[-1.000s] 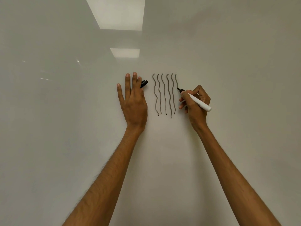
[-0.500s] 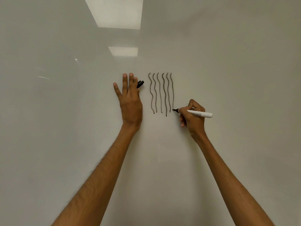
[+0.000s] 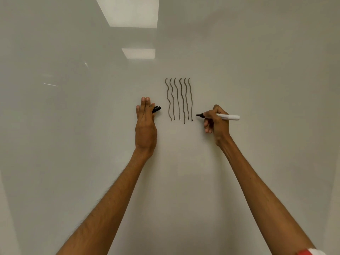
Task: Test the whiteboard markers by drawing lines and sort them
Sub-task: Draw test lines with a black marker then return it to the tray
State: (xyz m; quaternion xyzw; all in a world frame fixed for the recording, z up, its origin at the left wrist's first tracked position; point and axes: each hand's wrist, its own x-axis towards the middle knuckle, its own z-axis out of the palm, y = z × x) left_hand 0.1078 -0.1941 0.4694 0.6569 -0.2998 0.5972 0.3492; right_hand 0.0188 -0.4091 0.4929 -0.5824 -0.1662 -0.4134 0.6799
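Observation:
Several wavy dark lines (image 3: 179,99) run down the whiteboard (image 3: 257,70) in front of me. My right hand (image 3: 217,124) grips a white marker (image 3: 228,117) with a black tip, held level, its tip just right of the last line's lower end and off the line. My left hand (image 3: 145,124) is raised to the left of the lines with fingers straight, and the black marker cap (image 3: 156,109) is pinched between thumb and forefinger, poking out to the right.
The glossy whiteboard fills the view and mirrors two ceiling light panels (image 3: 128,11) at the top. A red and white band (image 3: 309,252) shows on my right arm at the bottom edge.
The right hand finished the sixth wavy line downward and then drew the marker tip away to the right. Both hands now sit lower relative to the lines.

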